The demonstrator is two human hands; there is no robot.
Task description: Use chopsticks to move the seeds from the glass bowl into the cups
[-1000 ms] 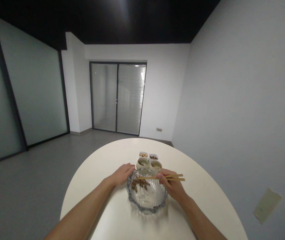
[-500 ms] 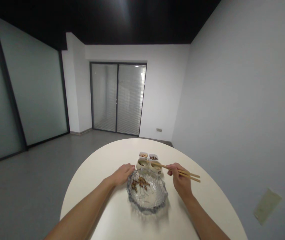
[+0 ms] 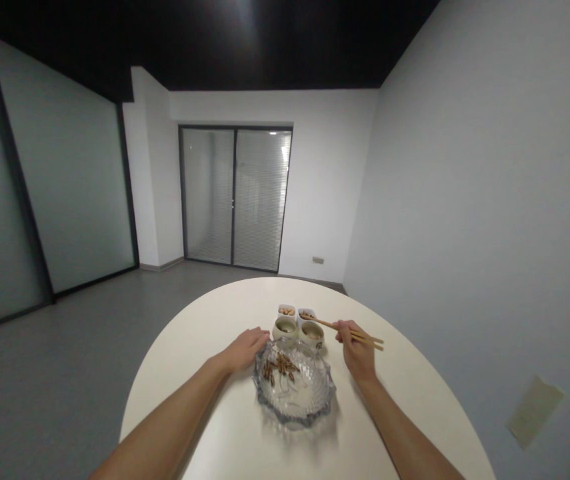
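Note:
My right hand [image 3: 357, 350] grips a pair of wooden chopsticks [image 3: 332, 325], whose tips reach the small white dish [image 3: 307, 317] of dark brown bits at the back right. Flat beside the clear glass bowl [image 3: 295, 413], my left hand [image 3: 245, 348] has its fingers stretched out, fingertips at the bowl's rim. Several brown, elongated pieces [image 3: 281, 365] lie in the left part of the bowl. Behind it stand two cream cups, a left cup [image 3: 285, 336] and a right cup [image 3: 311, 341]. A second white dish [image 3: 287, 315] at the back left holds pale tan bits.
Everything stands on a round white table [image 3: 205, 327] with a curved edge. A plain white wall [image 3: 465, 233] rises to the right. Frosted glass panels [image 3: 65, 167] are on the left, and a glass door with blinds [image 3: 259, 200] is at the back.
The chopsticks have moved from above the right cream cup to the back right dish. My right hand has shifted slightly left and away from me. My left hand has stayed put.

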